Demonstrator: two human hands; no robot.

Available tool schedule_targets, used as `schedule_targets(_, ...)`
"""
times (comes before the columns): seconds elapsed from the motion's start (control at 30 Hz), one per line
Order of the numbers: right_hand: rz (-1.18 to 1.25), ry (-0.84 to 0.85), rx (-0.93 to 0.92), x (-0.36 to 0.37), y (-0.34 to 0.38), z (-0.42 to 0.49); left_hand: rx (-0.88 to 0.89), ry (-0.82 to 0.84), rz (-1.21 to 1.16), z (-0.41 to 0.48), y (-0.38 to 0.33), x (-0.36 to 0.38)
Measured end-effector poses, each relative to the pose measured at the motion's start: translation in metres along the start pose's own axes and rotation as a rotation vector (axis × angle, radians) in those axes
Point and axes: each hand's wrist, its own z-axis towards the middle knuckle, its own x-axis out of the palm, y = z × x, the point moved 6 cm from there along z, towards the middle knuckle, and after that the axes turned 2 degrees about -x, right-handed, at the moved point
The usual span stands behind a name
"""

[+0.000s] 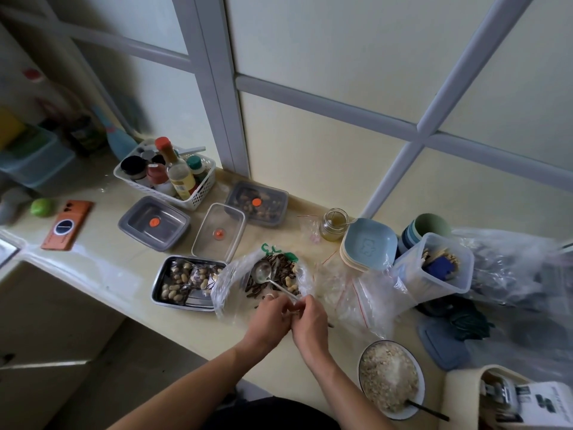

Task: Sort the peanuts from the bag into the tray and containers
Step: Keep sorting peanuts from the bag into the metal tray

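Centrally, the bag (231, 276) lies open on the surface (102, 243), holding dark seeds and a few peanuts (290, 285); more peanuts lie in the steel tray (158, 279) touching its left side. The left hand (268, 319) curls its fingers on the bag's near rim; the right hand (311, 319) pinches the spoon (263, 271) by its handle. Behind stand lidded containers (154, 223) with orange dots and a basket (198, 193) of bottles. Crumpled zip bags (366, 302) crowd the right. Green print on the bag is unreadable.

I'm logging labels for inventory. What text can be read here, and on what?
No text reads clearly.
Green print on the plastic bag: crumpled, unreadable.
Yellow label on the sauce bottle: blurred.
Dark print on the white box: blurred.
Embossed mark on the blue dish: unclear.
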Motion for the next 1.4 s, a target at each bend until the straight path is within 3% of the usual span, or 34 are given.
schedule_targets(0.17, -0.045, 0.069, -0.012, -0.001, -0.005, -0.001, -0.127, -0.081, -0.060, -0.001, 0.001, -0.009)
schedule_targets(0.37, -0.055, -0.002, -0.068, -0.012, -0.002, -0.001, -0.009, 0.055, 0.184, 0.000, -0.014, -0.008)
schedule_targets(0.53, -0.026, 0.059, -0.181, -0.017, -0.004, 0.001, -0.215, 0.077, -0.086, 0.009, -0.006, -0.018)
schedule_targets(0.7, 0.098, 0.080, -0.322, -0.036, -0.003, 0.006, -0.239, 0.137, -0.235, 0.014, -0.012, -0.027)
schedule_targets(0.8, 0.156, 0.050, -0.294, -0.043, -0.015, 0.009, -0.283, 0.168, -0.328, 0.017, -0.014, -0.030)
schedule_targets(0.97, 0.189, 0.276, -0.336, -0.031, -0.016, 0.003, -0.306, 0.272, -0.455, 0.019, -0.018, -0.040)
schedule_targets(1.17, 0.416, 0.355, -0.213, -0.026, 0.001, 0.008, -0.351, 0.394, -0.586, 0.016, -0.020, -0.060)
schedule_targets(1.4, 0.503, 0.248, -0.179, -0.013, 0.044, -0.003, -0.271, 0.352, -0.685, 0.007, -0.005, -0.101)
